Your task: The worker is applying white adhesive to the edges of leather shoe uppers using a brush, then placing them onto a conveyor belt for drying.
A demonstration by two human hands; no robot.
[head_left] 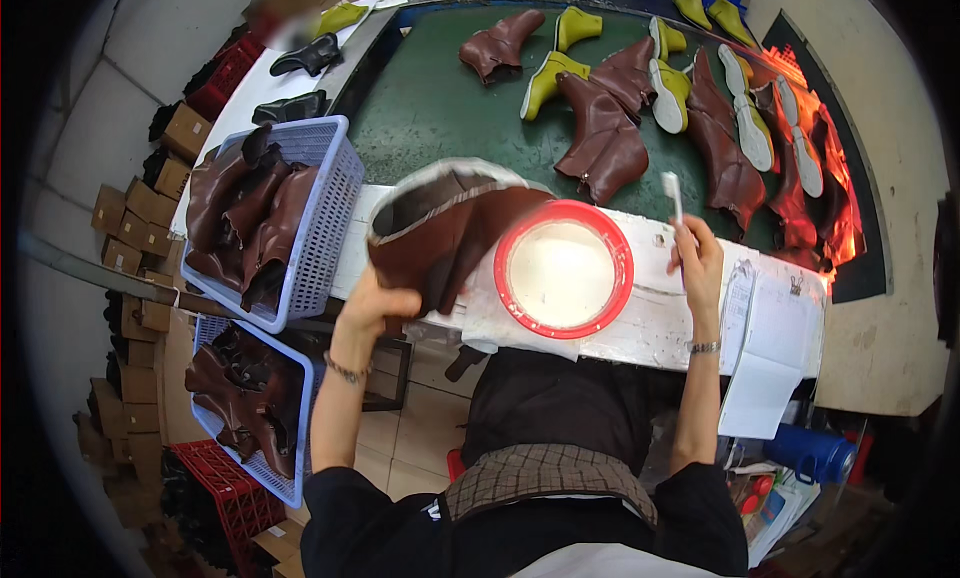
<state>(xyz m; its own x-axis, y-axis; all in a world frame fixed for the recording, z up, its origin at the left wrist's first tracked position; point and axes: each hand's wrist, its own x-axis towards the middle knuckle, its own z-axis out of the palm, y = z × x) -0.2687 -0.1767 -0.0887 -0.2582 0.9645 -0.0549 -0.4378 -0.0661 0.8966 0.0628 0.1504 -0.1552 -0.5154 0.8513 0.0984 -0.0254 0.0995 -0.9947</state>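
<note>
The left hand [372, 308] was clamped on the lower edge of a brown leather boot upper [450, 233], holding it up over the near edge of the white workbench [650, 323], just left of the red-rimmed bowl of white paste [563, 269]. The right hand [697, 263] was closed round a slim white brush [673, 200], bristle end pointing up and away from the person. The upper's open mouth faced up and to the left, pale lining showing, and its long axis ran on a slant — from the gripped corner low on the left toward the upper right, where it crossed the bowl's rim. That was the risk as I read it: leather so close to the bowl could dip in and smear, and a one-handed pinch on soft, floppy leather might let it fold or slip — down toward the blue baskets of uppers [325, 228] at the left.
</note>
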